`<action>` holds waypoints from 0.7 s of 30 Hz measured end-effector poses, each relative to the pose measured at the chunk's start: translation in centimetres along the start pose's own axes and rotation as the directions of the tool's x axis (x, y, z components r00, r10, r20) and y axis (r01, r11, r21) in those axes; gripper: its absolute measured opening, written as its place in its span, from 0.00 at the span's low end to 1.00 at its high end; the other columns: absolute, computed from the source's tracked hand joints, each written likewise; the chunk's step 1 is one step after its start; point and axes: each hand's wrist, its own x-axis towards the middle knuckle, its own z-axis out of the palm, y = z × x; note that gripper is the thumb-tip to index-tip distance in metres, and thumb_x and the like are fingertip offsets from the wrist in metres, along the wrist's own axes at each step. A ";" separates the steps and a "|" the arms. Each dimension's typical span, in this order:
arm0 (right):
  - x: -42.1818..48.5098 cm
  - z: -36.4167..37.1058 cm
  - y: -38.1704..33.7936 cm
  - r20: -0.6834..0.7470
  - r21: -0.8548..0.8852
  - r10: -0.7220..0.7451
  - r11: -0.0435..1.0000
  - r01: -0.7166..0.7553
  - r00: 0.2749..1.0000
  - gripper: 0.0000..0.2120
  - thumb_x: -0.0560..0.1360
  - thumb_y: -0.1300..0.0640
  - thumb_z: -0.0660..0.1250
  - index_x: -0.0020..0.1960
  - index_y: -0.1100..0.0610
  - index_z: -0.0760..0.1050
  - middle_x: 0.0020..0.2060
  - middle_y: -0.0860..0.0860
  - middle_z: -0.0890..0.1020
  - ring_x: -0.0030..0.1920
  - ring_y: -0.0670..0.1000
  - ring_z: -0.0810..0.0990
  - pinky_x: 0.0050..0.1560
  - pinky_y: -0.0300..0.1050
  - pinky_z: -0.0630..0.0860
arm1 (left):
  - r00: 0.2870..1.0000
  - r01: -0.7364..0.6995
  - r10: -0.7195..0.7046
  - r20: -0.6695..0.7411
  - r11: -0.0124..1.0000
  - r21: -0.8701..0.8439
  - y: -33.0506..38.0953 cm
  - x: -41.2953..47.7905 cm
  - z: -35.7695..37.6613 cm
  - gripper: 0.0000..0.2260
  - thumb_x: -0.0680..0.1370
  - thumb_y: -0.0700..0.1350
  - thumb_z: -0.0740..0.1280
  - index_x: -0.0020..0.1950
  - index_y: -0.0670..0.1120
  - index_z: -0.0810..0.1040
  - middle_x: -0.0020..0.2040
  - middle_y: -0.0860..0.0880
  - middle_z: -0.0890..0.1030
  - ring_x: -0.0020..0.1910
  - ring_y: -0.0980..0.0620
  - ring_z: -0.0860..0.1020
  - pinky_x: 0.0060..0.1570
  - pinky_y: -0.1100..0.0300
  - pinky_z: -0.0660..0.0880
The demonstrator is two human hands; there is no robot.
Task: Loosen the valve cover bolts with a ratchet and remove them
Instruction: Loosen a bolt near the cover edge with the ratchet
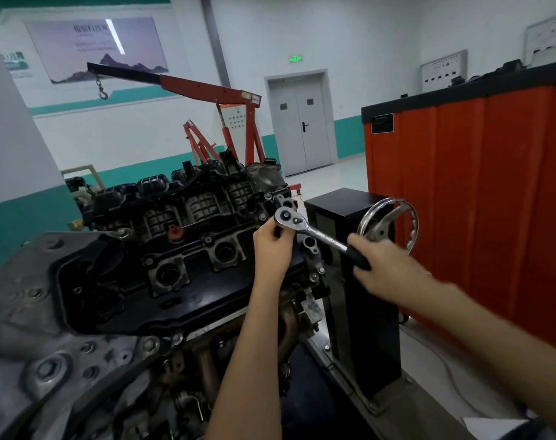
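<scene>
So, grey casting [32,312]: rough, dull cast metal at far left, lumpy, dotted with round bosses and bolt holes.
Valve cover [194,296]: smooth glossy black, long and flattish, with round plug wells in squarish grey surrounds along the top. It butts up against the grey casting.
Bolt heads [208,240]: small, round and silvery, sitting between the wells.
Intake manifold [200,198]: matte black plastic, ribbed in a grid pattern, behind the valve cover.
Engine crane [206,87]: red painted steel with a black boom, chain and hook hanging off its left end, well behind the engine.
Left hand [271,249]: fingers curled in tight under the ratchet's head, pinching whatever sits below it. The bolt there is hidden.
Ratchet [314,231]: shiny chrome, round head and slim shank, black grip. The head is over the right end of the valve cover, with the handle angled down to the right.
Right hand [384,265]: blurry, fingers wrapped round the black grip.
Handwheel [394,223]: polished metal ring with spokes, just behind the right hand, on a boxy black stand [365,312].
Cabinet [476,185]: orange ribbed panels with a dark top, far right.
</scene>
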 end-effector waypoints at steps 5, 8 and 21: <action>-3.5 8.2 -7.7 0.009 0.661 0.261 0.723 -0.202 0.965 0.11 0.73 0.65 0.65 0.50 0.52 0.69 0.34 0.56 0.75 0.29 0.50 0.73 0.28 0.42 0.71 | 0.999 -0.019 0.018 -0.031 0.999 -0.032 0.0 0.0 0.4 0.17 0.76 0.35 0.67 0.29 0.48 0.70 0.27 0.57 0.71 0.30 0.61 0.65 0.33 0.65 0.65; -3.1 9.5 -9.2 0.012 0.695 0.286 0.686 -0.214 0.958 0.11 0.74 0.63 0.64 0.55 0.55 0.69 0.38 0.60 0.76 0.32 0.53 0.75 0.31 0.44 0.73 | 1.000 -0.028 0.028 -0.004 0.999 -0.017 0.1 0.0 0.2 0.22 0.76 0.35 0.68 0.26 0.53 0.68 0.24 0.60 0.70 0.27 0.64 0.64 0.30 0.71 0.63; 0.8 -0.5 -0.4 0.008 -0.036 -0.034 0.999 0.035 0.999 0.11 0.76 0.61 0.66 0.47 0.51 0.63 0.33 0.47 0.72 0.33 0.50 0.75 0.31 0.39 0.67 | 0.999 0.033 -0.032 -0.010 0.999 0.010 0.2 0.3 -0.5 0.14 0.78 0.36 0.64 0.34 0.48 0.75 0.28 0.56 0.72 0.30 0.61 0.68 0.34 0.65 0.66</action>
